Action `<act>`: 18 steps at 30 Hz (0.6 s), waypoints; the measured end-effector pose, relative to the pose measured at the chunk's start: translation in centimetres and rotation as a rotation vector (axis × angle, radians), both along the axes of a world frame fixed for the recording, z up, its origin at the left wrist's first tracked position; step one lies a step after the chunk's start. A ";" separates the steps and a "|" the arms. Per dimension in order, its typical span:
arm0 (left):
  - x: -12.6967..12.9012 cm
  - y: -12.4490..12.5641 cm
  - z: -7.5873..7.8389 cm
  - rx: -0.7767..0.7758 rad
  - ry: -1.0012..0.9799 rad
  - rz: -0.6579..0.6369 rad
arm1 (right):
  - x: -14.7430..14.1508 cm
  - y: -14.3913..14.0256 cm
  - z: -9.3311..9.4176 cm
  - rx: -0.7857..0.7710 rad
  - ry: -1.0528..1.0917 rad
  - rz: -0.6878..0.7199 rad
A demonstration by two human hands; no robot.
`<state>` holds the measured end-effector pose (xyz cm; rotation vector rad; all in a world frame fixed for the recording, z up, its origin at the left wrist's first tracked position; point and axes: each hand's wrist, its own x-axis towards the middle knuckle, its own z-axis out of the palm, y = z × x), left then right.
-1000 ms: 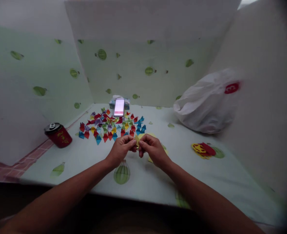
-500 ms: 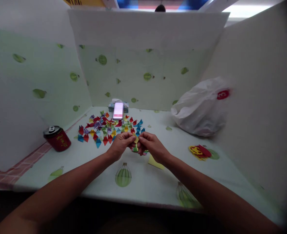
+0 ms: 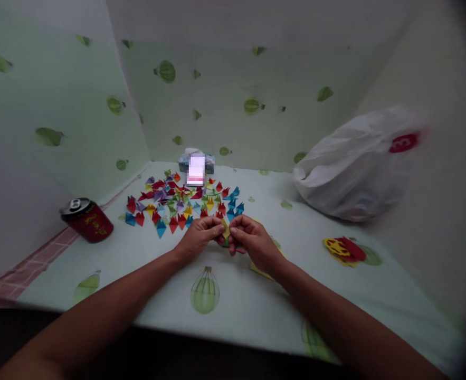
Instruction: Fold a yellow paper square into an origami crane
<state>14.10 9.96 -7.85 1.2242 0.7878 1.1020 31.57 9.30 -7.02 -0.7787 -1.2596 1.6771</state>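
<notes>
Tabletop (image 3: 240, 303): hands (image 3: 202, 235) (image 3: 253, 240) pinch paper (image 3: 226, 229); can (image 3: 83, 224) lettering (image 3: 98, 225) illegible.

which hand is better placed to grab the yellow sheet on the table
Probably the right hand: the yellow sheet lies by its wrist, while the left hand is farther off. Both pinch a small yellow piece.

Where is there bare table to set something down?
Bare patches lie between the can and left forearm, between the right forearm and red-and-yellow cutouts, and between both forearms. Crowded: the folded papers before the lit screen.
</notes>
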 end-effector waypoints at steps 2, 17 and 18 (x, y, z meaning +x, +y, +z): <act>-0.1 -0.1 0.0 0.002 0.022 -0.051 | 0.3 0.0 -0.1 -0.013 0.006 0.018; -0.4 -0.4 -0.2 -0.073 -0.054 -0.164 | 0.4 -0.3 -0.3 -0.070 0.156 0.190; -0.4 -0.4 -0.2 -0.088 -0.059 -0.182 | 0.4 -0.3 -0.3 -0.081 0.167 0.195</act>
